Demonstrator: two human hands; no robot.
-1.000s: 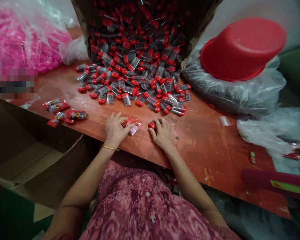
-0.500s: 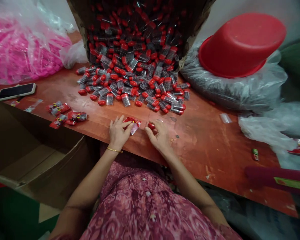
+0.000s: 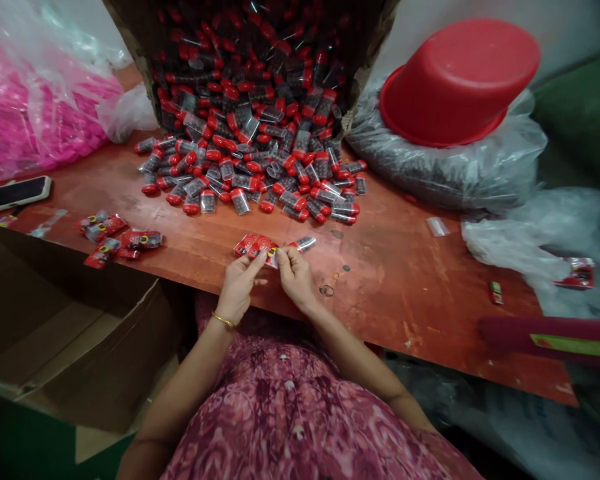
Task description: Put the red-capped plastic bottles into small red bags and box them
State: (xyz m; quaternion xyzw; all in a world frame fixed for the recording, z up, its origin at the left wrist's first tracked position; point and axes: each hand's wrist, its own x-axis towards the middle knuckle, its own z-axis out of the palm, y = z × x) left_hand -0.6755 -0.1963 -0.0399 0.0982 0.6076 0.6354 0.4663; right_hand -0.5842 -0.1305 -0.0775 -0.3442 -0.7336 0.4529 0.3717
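Observation:
My left hand [image 3: 239, 280] pinches the lower edge of a small red printed packet [image 3: 254, 245] with a clear part, just above the front of the table. My right hand [image 3: 296, 275] is closed close beside it, thumb and fingertip at the packet's right edge. Past the right fingers sticks out a clear little bottle with a red cap [image 3: 305, 244]; whether those fingers grip it too, I cannot tell. Ahead lies a heap of similar red-capped bottles [image 3: 240, 200] with dark contents, spilling from a carton [image 3: 370, 73]. Several filled red packets [image 3: 143, 240] lie to the left.
A phone [image 3: 17, 193] and a bag of pink pieces [image 3: 40, 107] are at the left. Below the edge stands an open cardboard box [image 3: 95, 360]. To the right, a red tub [image 3: 460, 80] rests on a bag of dark pieces [image 3: 430, 173], near a maroon roll [image 3: 510, 333].
My right hand has moved left to the packet, and the hands are now close together. The red-capped bottle shows beyond the right fingers. The whole view has shifted slightly.

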